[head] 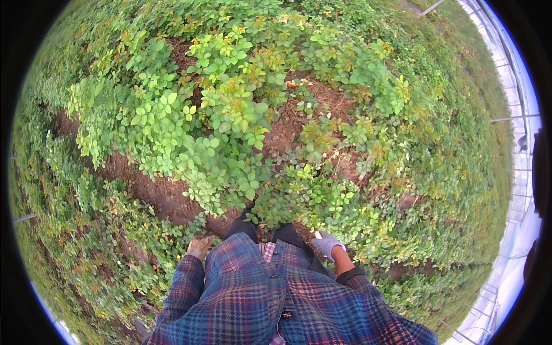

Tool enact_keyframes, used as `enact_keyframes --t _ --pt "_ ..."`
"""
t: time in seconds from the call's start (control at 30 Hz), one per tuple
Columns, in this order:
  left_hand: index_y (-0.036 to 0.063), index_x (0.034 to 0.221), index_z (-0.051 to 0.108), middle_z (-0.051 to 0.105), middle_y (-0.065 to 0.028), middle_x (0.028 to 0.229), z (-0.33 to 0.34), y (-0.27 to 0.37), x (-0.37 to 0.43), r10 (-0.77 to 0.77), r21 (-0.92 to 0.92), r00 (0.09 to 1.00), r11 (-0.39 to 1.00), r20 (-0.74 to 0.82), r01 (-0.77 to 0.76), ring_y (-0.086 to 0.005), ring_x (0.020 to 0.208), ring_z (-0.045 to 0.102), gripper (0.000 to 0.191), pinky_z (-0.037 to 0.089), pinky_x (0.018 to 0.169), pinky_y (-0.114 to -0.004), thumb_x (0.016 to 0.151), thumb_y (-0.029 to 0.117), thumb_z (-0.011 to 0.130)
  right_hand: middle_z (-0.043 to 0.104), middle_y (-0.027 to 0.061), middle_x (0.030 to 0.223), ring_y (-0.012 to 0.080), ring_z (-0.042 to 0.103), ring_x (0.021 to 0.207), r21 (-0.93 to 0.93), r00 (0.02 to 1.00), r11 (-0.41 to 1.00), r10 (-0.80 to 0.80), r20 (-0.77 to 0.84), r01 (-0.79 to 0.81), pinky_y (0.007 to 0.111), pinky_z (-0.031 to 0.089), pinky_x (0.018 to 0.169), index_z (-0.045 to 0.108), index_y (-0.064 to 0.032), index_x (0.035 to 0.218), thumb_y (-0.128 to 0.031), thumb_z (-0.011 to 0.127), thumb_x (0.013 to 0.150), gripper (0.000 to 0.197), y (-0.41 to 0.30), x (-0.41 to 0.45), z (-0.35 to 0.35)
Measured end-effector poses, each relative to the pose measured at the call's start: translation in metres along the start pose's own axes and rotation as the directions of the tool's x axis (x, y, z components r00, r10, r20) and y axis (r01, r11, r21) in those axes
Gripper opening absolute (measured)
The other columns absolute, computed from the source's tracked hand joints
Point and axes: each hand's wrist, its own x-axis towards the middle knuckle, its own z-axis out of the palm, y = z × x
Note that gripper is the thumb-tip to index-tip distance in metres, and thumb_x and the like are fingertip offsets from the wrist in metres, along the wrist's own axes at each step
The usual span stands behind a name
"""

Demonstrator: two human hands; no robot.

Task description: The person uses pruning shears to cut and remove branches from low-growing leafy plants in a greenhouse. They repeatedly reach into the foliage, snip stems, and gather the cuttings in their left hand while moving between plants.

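My left hand [202, 246], in a tan work glove, hangs at my left side beside low leafy growth. I cannot tell whether its fingers are closed or hold anything. At my right side, my right hand [328, 245] wears a pale grey-lilac glove and is closed around a white object [318, 235]. Only a short end of that object shows; the rest is hidden in the glove. Just ahead of my legs stand leafy green bushes [241, 116], rose-like in their leaves, some with yellowish or reddish young tips.
Bare brown soil [157, 196] forms a strip at the left, and dry stems [330, 101] cover ground between bushes ahead. Foliage touches my dark trousers [286, 235]. A greenhouse-like wall of pale sheeting [517, 189] with metal poles runs along the right.
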Motion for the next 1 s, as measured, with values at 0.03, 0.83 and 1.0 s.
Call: enact_keyframes --t 0.03,0.83,1.0 --pt "0.0171 0.153 0.038 0.045 0.0017 0.154 0.017 0.041 -0.003 -0.081 -0.073 0.996 0.994 0.029 0.083 -0.0209 0.128 0.056 0.055 0.046 0.103 -0.034 0.101 0.002 0.043 0.069 0.0202 0.112 0.0334 0.066 0.1 -0.021 0.999 1.0 0.019 -0.044 -0.02 0.04 0.05 0.087 0.058 -0.0028 0.129 -0.039 0.066 0.081 0.06 0.015 0.006 -0.011" --pt "0.0322 0.156 0.03 0.053 0.0066 0.138 0.18 0.129 -0.002 -0.28 0.87 0.946 0.494 0.167 -0.007 -0.0164 0.124 0.051 0.057 0.036 0.105 -0.036 0.102 0.02 0.044 0.069 0.0191 0.118 0.0341 0.066 0.109 0.17 0.941 0.974 -0.086 -0.328 0.148 0.041 0.05 0.094 0.062 -0.0111 0.131 -0.036 0.069 0.084 0.054 0.007 0.233 -0.169" --pt "0.0288 0.155 0.03 0.052 0.0031 0.138 0.199 0.139 0.0 -0.282 0.952 0.927 0.252 0.246 -0.176 -0.0169 0.124 0.048 0.053 0.036 0.106 -0.036 0.104 0.021 0.042 0.072 0.0185 0.11 0.0353 0.069 0.1 0.026 0.901 1.0 0.015 -0.435 -0.004 0.041 0.052 0.088 0.065 -0.0059 0.124 -0.034 0.07 0.085 0.048 -0.004 0.302 -0.211"
